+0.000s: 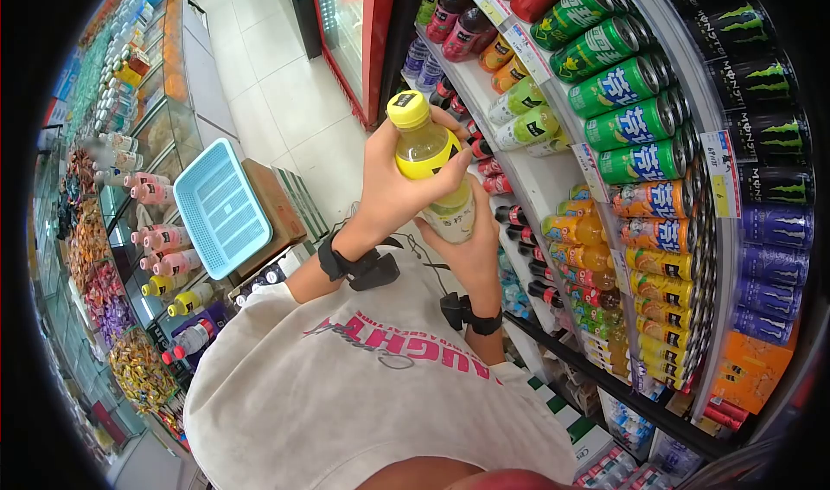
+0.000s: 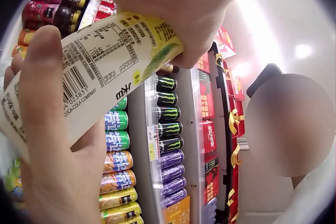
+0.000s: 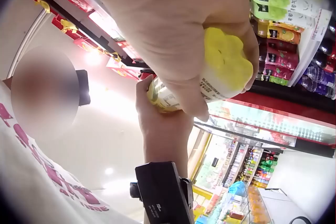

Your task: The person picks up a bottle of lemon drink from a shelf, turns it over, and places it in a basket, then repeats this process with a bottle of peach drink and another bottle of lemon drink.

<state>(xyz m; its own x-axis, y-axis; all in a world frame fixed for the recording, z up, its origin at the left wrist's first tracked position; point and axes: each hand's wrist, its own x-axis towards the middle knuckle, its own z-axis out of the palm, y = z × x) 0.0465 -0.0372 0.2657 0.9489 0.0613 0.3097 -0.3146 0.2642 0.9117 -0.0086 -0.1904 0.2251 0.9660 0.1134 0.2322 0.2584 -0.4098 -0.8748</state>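
Note:
I hold a yellow drink bottle [image 1: 428, 157] with a yellow cap upright in front of the drinks shelf, using both hands. My right hand [image 1: 393, 183] grips its upper part just below the cap. My left hand [image 1: 471, 248] holds the lower part from underneath. In the left wrist view the white label with a barcode [image 2: 100, 64] lies across my left hand [image 2: 58, 166], and the right hand [image 2: 178, 3] closes over the bottle above it. The right wrist view has my right hand [image 3: 157, 24] curled round the bottle [image 3: 226, 61], and the left hand [image 3: 157, 114] under its base.
The drinks shelf [image 1: 553, 166] holds rows of green, orange, black and purple cans and small bottles. A light blue basket [image 1: 220, 204] sits on a cardboard box by the opposite rack of bottles and snacks. A tiled aisle [image 1: 285, 92] runs ahead past a red fridge [image 1: 372, 40].

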